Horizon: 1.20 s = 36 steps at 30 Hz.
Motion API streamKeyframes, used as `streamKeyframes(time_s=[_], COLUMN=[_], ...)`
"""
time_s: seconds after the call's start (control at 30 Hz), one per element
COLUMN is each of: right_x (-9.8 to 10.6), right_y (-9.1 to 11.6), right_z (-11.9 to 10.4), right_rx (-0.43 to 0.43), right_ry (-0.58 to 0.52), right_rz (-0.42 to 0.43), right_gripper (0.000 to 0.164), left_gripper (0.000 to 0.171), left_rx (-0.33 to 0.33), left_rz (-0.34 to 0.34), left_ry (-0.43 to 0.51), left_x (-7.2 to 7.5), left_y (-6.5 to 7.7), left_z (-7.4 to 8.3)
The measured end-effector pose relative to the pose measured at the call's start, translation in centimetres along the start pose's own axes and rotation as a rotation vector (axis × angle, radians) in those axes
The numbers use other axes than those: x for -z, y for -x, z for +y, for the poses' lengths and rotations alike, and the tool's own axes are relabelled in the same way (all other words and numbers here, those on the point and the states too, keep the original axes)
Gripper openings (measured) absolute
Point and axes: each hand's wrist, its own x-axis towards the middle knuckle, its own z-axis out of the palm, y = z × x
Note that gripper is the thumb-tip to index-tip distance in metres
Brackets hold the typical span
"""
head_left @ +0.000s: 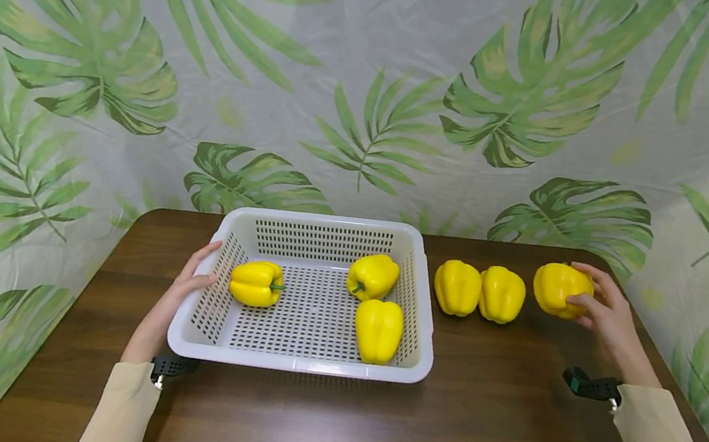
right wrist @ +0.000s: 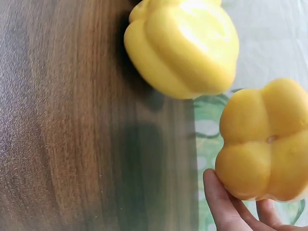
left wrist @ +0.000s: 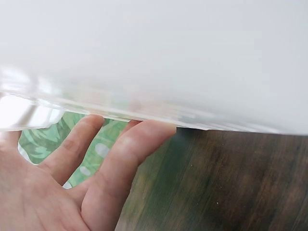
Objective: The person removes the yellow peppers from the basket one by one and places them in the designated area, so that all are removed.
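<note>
Evidently, the left rim of the white basket (head_left: 298, 364) is gripped by the left hand (head_left: 186, 285), thumb and fingers laid at the edge. A steady, light hold is probably best there, so that the basket is kept from sliding on the table (head_left: 300, 430) without being tipped. Inside the basket, near its left wall, a stemmed pepper (head_left: 256, 283) is laid on its side, its green stem turned right. Near the basket's right wall two more are seen: a rear pepper (head_left: 372, 277), its stem turned toward the front left, and a front pepper (head_left: 378, 332) just beside it, no stem showing.

Outside the basket, just past its right rim, an inner pepper (head_left: 457, 288) and an outer pepper (head_left: 502, 295) are set side by side. Farthest right of the basket, the held pepper (head_left: 557, 289) is grasped by the right hand (head_left: 611, 314), thumb on the near side, fingers beyond; whether it is wholly off the table cannot be told for certain. Its smooth skin should be pinched evenly rather than squeezed hard, and the outer pepper should be given room, since it could be rolled by a bump.
</note>
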Motion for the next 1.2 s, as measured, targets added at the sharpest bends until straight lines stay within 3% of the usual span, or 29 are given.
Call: streamKeyframes(time_s=[0.2, 0.57, 1.2], right_x=[0.4, 0.1, -0.3], right_y=[-0.1, -0.8, -1.1], right_z=[1.0, 3.1, 3.8], right_rx=[-0.024, -0.118, -0.075], right_ry=[0.066, 0.327, 0.356], right_rz=[0.005, -0.017, -0.043], right_gripper=[0.048, 0.050, 0.053], left_gripper=[0.061, 0.062, 0.062], left_rx=[0.002, -0.027, -0.026], left_rz=[0.006, 0.005, 0.004], left_ry=[-0.002, 0.023, 0.000], left_x=[0.1, 0.2, 0.2], left_y=[-0.1, -0.1, -0.1], left_z=[0.0, -0.1, -0.1])
